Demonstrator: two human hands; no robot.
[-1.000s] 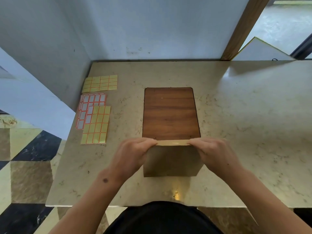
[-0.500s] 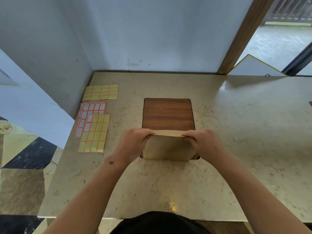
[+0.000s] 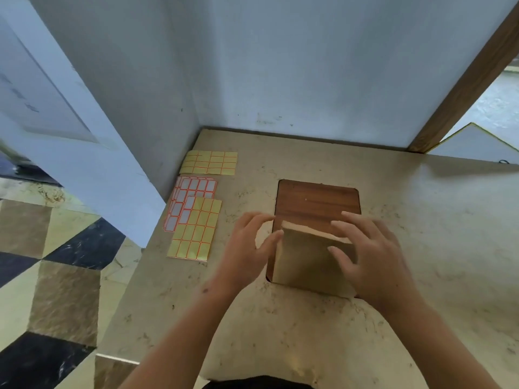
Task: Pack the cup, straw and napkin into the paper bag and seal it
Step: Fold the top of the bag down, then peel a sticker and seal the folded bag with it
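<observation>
A brown paper bag (image 3: 304, 262) stands upright on the near end of a wooden board (image 3: 317, 200), its top folded flat. My left hand (image 3: 250, 248) hovers just left of the bag with fingers spread, a thumb tip near the bag's upper left corner. Over the bag's right side, my right hand (image 3: 370, 254) has its fingers apart, some lying across the bag's front and top edge. Neither hand grips the bag. The cup, straw and napkin are not visible.
Several sticker sheets lie left of the board: a yellow sheet (image 3: 209, 162) near the wall, a white-and-red sheet (image 3: 191, 200), and another yellow sheet (image 3: 196, 231). The beige stone table (image 3: 421, 248) meets grey walls at the back and left. A wooden post (image 3: 460, 88) rises back right.
Both hands pinched the bag's folded top edge before; now they have let go and opened. The bag stands farther from me on the board, and the camera has tilted left.
</observation>
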